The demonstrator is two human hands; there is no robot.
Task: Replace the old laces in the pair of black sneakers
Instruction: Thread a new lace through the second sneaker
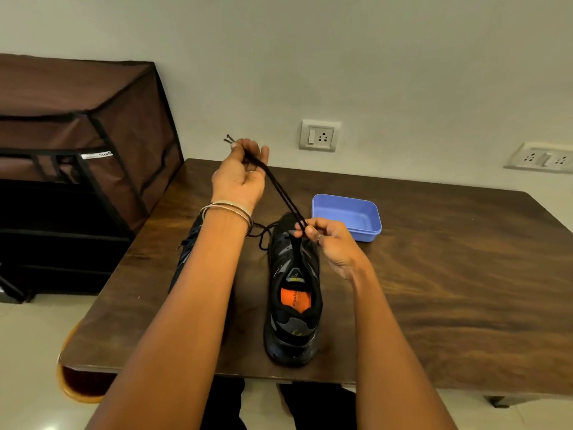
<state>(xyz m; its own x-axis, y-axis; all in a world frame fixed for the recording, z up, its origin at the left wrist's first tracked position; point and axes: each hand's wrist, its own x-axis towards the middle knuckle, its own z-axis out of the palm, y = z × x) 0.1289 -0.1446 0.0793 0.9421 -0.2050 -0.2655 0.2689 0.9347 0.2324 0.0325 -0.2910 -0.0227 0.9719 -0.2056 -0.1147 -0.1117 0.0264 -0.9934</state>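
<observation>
Wooden table (434, 274) carries both sneakers: right sneaker (293, 293) centre w/ tongue up, left sneaker (186, 252) mostly behind the forearm. Left hand (240, 175) pinches both lace (279, 190) tips, raised; right hand (328, 243) pinches the doubled strands near the toe. Best to even the ends, keep tension before threading. Blue tray (347, 217) sits just beside, clear of the pull; brown cabinet (77, 135) well apart.
</observation>
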